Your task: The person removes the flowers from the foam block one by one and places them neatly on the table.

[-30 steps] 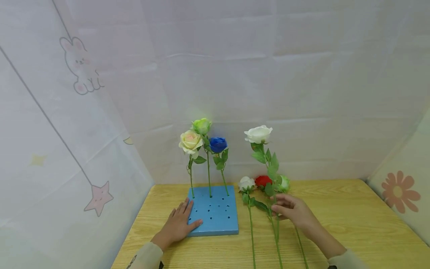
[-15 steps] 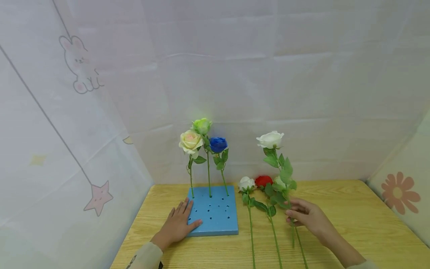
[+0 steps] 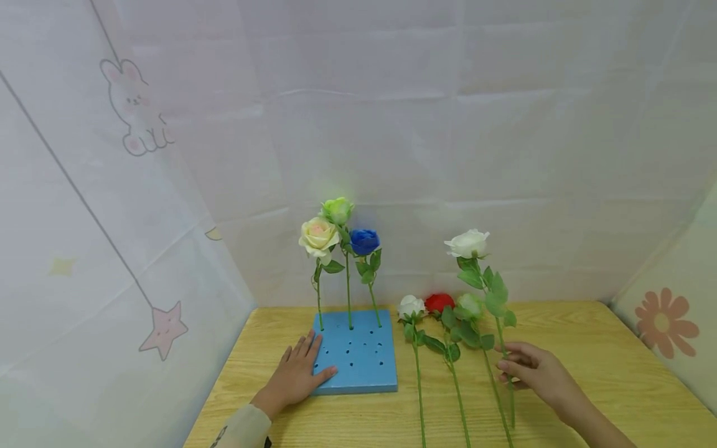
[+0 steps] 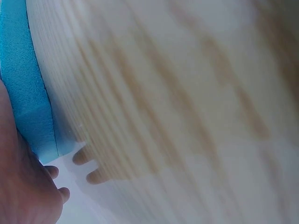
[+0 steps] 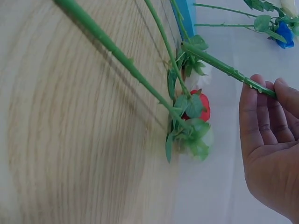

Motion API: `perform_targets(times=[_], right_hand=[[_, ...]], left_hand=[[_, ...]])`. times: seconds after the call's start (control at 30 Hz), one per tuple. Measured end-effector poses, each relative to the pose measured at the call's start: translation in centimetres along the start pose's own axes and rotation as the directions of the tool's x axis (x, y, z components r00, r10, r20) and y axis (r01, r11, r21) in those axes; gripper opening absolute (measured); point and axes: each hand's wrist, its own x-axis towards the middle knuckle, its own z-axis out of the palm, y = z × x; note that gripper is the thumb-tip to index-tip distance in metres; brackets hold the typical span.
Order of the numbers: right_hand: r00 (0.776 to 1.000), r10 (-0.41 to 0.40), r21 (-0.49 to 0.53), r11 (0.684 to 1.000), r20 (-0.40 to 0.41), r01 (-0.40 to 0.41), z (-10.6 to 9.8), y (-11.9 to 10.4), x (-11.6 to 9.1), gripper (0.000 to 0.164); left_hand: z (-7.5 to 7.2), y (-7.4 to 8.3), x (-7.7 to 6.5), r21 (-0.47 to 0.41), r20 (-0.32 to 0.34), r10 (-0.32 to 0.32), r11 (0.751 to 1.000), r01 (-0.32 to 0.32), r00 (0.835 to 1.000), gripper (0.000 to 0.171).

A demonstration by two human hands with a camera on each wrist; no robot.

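My left hand (image 3: 294, 376) rests with spread fingers on the left side of a blue foam board (image 3: 364, 373) with small holes. Three artificial roses stand in its back row: a cream rose (image 3: 318, 238), a light green rose (image 3: 337, 211) and a blue rose (image 3: 365, 241). To the right, my right hand (image 3: 540, 376) pinches the stem of a white rose (image 3: 468, 244), its bloom up and tilted left. The right wrist view shows that stem (image 5: 219, 65) between thumb and fingertips, its lower end off the table.
Beside the board, another white rose (image 3: 411, 307), a red rose (image 3: 439, 302) and a pale green rose (image 3: 469, 306) lie on the wooden table (image 3: 594, 348), stems toward me. A pale printed cloth (image 3: 504, 124) hangs behind and at both sides.
My right hand has carried the white rose rightward and lower, past the lying roses, uncovering the pale green one. The left hand stays on the board.
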Motion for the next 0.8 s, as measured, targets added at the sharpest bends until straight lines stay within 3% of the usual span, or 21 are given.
perform_targets(times=[0.63, 0.8], right_hand=[[0.993, 0.116, -0.034, 0.992, -0.035, -0.118, -2.1, 2.0, -1.8, 0.069], [0.994, 0.113, -0.024, 0.993, -0.01, -0.114, -2.5, 3.0, -2.1, 0.07]], left_hand=[[0.0, 0.0, 0.0, 0.001, 0.002, -0.003, 1.0, 0.003, 1.0, 0.098], [-0.1, 0.1, 0.0, -0.005, -0.001, 0.0, 1.0, 0.0, 1.0, 0.097]])
